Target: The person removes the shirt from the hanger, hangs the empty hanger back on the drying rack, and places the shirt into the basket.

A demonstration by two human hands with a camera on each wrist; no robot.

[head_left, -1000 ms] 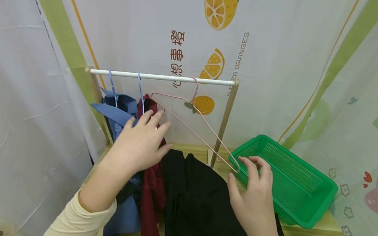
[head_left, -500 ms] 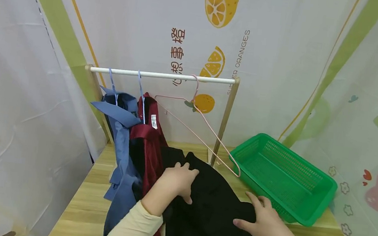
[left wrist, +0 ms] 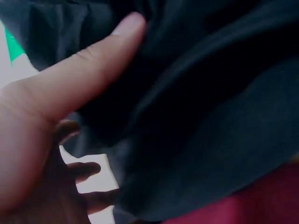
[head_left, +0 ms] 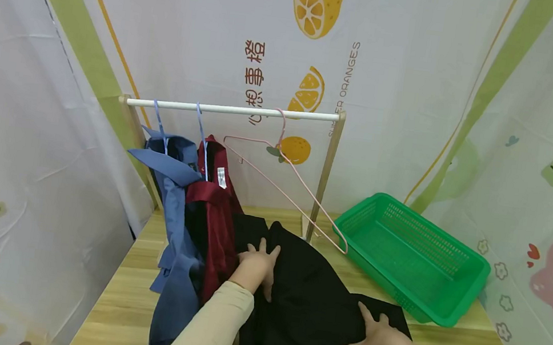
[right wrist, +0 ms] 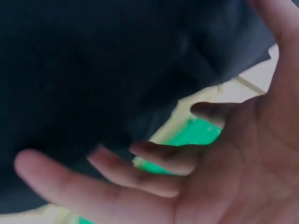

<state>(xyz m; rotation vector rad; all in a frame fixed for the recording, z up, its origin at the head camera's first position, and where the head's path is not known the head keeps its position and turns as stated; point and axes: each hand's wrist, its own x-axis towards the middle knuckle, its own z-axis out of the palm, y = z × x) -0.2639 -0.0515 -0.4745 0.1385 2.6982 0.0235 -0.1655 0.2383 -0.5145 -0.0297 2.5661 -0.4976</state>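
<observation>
A black garment lies spread and creased over the table; its exact kind is hard to tell. My left hand rests on its upper left part with fingers spread. In the left wrist view the thumb lies straight against the black cloth. My right hand is on the garment's right part, its fingers apart; the right wrist view shows the fingers extended along the cloth. A pink hanger hangs bare from the white rail above the garment.
A blue shirt and a dark red shirt hang on blue hangers at the rail's left, beside my left forearm. The green basket stands behind my right hand. Printed curtains enclose the wooden table.
My left hand has moved from the dark red shirt down and right onto the black garment. My right hand has left the pink hanger's lower corner and come down to the cloth.
</observation>
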